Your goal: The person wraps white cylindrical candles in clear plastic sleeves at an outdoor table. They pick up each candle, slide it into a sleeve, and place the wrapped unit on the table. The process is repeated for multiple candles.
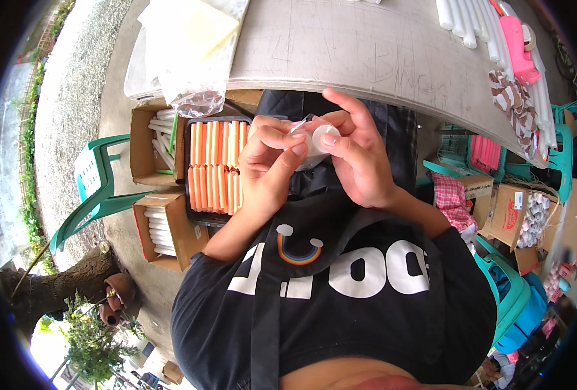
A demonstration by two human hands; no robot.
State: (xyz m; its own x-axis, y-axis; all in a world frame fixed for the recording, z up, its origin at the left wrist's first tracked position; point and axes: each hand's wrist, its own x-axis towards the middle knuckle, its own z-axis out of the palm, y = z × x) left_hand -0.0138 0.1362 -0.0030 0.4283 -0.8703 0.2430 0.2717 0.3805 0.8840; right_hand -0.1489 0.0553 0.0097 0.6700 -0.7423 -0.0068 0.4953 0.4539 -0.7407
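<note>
Just off the table's near edge, my left hand (272, 153) and my right hand (361, 153) pinch a clear plastic wrap (314, 160) between thumbs and fingers. White round ends (326, 134), apparently of candles seen end-on, show in the wrap under my thumbs; their length is hidden. My right index finger sticks out, away from the wrap. Orange candles (212, 185) stand in rows in a black crate (189, 170), close to my left forearm.
The grey table (314, 49) carries clear plastic sheets (194, 45) at left. White candles (465, 25), a pink tape dispenser (519, 51) and a patterned cloth (515, 107) lie at right. Cardboard boxes (186, 227) of white sticks and a green chair (100, 188) stand left, more boxes (506, 208) right.
</note>
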